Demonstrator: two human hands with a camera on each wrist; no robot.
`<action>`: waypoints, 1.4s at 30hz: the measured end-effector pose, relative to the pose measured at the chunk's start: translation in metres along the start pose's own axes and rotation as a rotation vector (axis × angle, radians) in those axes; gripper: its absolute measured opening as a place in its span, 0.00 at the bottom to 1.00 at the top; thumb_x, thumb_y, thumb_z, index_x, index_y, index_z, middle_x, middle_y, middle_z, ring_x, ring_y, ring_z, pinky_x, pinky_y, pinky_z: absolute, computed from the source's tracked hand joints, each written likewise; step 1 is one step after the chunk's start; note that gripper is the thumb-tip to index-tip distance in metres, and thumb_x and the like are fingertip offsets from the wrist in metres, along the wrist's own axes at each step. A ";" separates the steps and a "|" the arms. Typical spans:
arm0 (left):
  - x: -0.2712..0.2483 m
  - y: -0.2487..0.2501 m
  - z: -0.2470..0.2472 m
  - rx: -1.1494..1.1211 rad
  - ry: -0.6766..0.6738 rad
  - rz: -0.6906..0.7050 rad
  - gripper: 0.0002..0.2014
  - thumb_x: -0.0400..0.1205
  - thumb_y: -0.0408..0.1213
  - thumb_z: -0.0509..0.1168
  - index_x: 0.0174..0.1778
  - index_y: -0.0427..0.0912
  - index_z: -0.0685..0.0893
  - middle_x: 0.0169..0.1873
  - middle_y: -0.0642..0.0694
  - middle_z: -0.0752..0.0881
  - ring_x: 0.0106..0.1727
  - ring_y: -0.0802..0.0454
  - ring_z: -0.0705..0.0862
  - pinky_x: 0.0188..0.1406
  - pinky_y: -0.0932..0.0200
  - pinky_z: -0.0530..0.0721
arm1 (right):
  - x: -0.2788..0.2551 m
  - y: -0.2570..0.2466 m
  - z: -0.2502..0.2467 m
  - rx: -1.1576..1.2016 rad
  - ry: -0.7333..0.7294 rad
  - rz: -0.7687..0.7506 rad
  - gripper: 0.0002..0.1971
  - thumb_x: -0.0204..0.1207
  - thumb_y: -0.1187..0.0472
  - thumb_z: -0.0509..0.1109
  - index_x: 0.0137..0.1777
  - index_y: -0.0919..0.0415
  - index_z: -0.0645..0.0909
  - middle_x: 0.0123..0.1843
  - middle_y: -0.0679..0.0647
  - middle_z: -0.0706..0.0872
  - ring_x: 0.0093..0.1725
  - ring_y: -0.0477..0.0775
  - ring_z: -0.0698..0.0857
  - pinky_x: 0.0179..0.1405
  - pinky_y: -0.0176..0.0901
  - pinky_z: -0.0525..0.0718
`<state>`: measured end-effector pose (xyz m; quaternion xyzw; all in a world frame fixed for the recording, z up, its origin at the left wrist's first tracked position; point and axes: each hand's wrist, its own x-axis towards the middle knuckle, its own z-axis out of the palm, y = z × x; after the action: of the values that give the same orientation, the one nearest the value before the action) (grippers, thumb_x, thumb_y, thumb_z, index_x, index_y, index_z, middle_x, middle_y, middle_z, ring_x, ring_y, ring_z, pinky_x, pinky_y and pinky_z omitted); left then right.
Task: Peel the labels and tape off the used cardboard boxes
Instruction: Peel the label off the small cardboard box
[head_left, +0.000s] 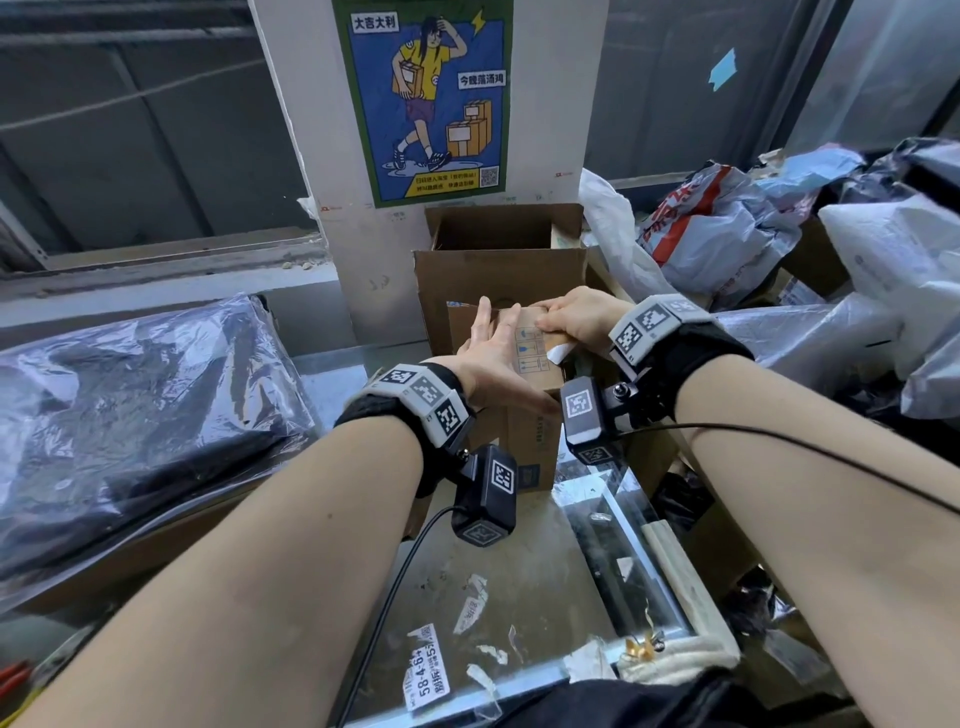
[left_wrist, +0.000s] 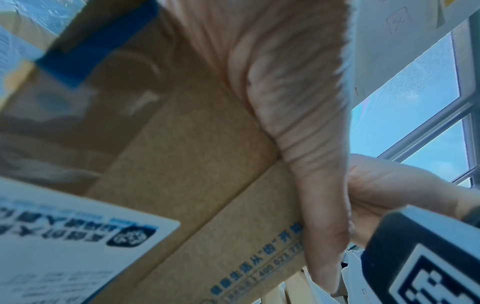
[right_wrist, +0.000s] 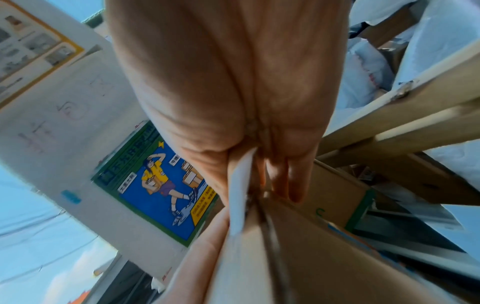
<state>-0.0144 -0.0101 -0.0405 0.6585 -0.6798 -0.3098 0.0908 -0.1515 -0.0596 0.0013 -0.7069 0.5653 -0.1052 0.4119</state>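
A small brown cardboard box with blue printed symbols stands tilted on the table in the middle of the head view. My left hand lies flat against its top face with the fingers straight and spread. My right hand curls over the box's far right edge and pinches a white label that sticks out under it. In the right wrist view the white label runs between thumb and fingers above the box. The left wrist view shows another white label and blue tape on the box's side.
A bigger open cardboard box stands right behind, against a pillar with a poster. A black plastic-wrapped bundle fills the left; grey courier bags pile up at right. Peeled label scraps lie on the glass table top.
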 end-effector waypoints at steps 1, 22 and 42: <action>0.000 0.000 0.000 -0.005 -0.002 0.002 0.67 0.63 0.56 0.80 0.83 0.56 0.34 0.79 0.47 0.23 0.85 0.44 0.39 0.83 0.44 0.51 | 0.000 0.001 0.000 0.038 -0.034 0.003 0.14 0.83 0.63 0.62 0.65 0.67 0.80 0.64 0.65 0.84 0.65 0.65 0.82 0.69 0.56 0.78; -0.004 0.006 -0.001 -0.020 0.004 0.016 0.65 0.65 0.52 0.80 0.83 0.54 0.35 0.80 0.45 0.24 0.84 0.44 0.36 0.83 0.46 0.48 | -0.006 0.020 0.000 0.685 -0.114 0.210 0.15 0.84 0.60 0.60 0.62 0.70 0.77 0.64 0.69 0.82 0.64 0.68 0.82 0.61 0.63 0.81; 0.003 0.001 -0.001 -0.051 -0.016 0.044 0.66 0.63 0.52 0.81 0.83 0.55 0.36 0.78 0.47 0.22 0.84 0.44 0.36 0.84 0.41 0.48 | 0.001 0.038 -0.001 0.955 -0.268 0.233 0.21 0.85 0.54 0.58 0.71 0.68 0.72 0.52 0.67 0.85 0.37 0.63 0.91 0.30 0.59 0.89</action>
<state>-0.0151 -0.0131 -0.0394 0.6384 -0.6866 -0.3303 0.1089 -0.1789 -0.0618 -0.0249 -0.3794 0.4715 -0.2136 0.7669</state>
